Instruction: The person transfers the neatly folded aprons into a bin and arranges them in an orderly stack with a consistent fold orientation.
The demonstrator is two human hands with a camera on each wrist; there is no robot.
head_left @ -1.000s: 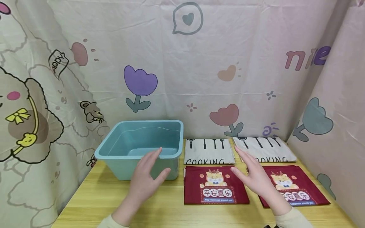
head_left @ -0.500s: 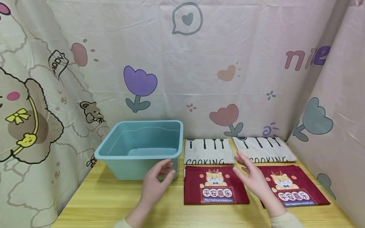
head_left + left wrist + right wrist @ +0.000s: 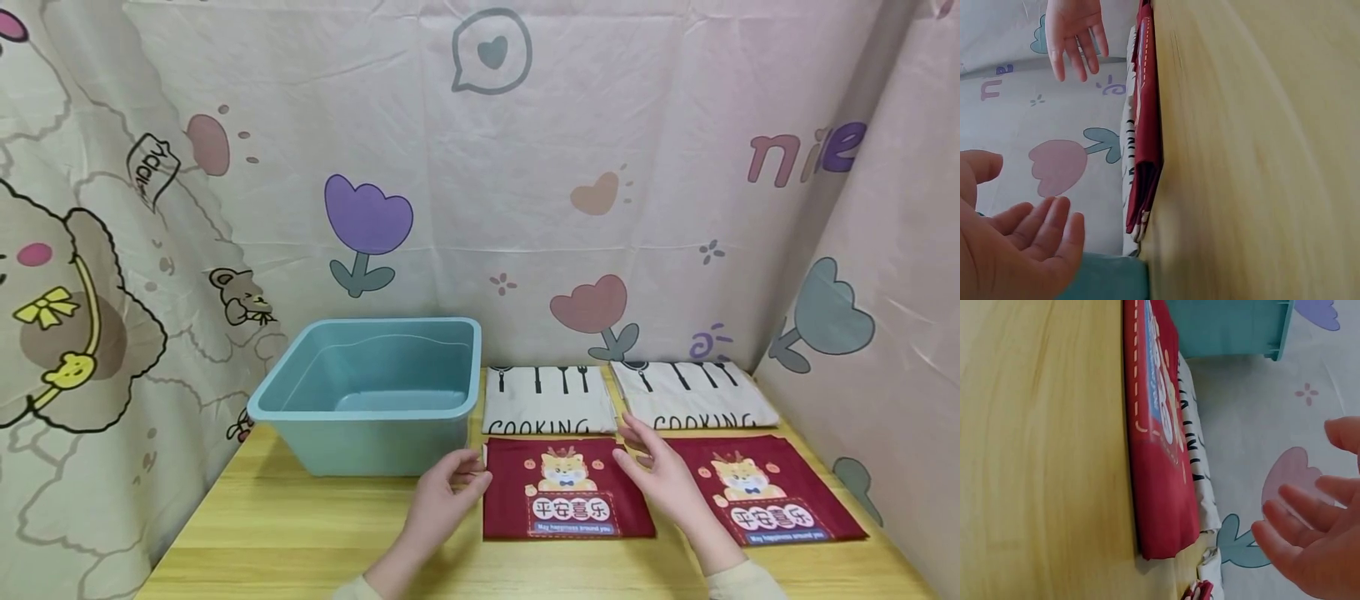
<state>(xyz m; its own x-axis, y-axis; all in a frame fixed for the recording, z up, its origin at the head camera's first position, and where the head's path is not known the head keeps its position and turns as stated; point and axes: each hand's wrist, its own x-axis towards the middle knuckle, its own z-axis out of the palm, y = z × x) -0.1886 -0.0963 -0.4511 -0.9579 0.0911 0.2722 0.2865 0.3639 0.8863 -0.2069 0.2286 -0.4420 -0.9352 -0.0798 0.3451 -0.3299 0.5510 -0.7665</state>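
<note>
Beneath the left grip (image 3: 444, 497) and right grip (image 3: 665, 483) spreads one wooden table (image 3: 300, 525), with printed curtain (image 3: 465, 200) beyond it and along both sides. Both grips are empty and fairly wide, thumbs apart from bent fingers. One red cloth (image 3: 567, 492) lies folded between them, and a second red cloth (image 3: 772, 487) just right of the right grip. Two folded white cloths (image 3: 551, 404) lie beyond the red pair, four cloths in all. One teal tub (image 3: 367, 446) stands beyond the left grip, to its left.

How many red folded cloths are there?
2: the left red cloth between the left hand and right hand; the right red cloth beside it. More could lie hidden underneath.
</note>
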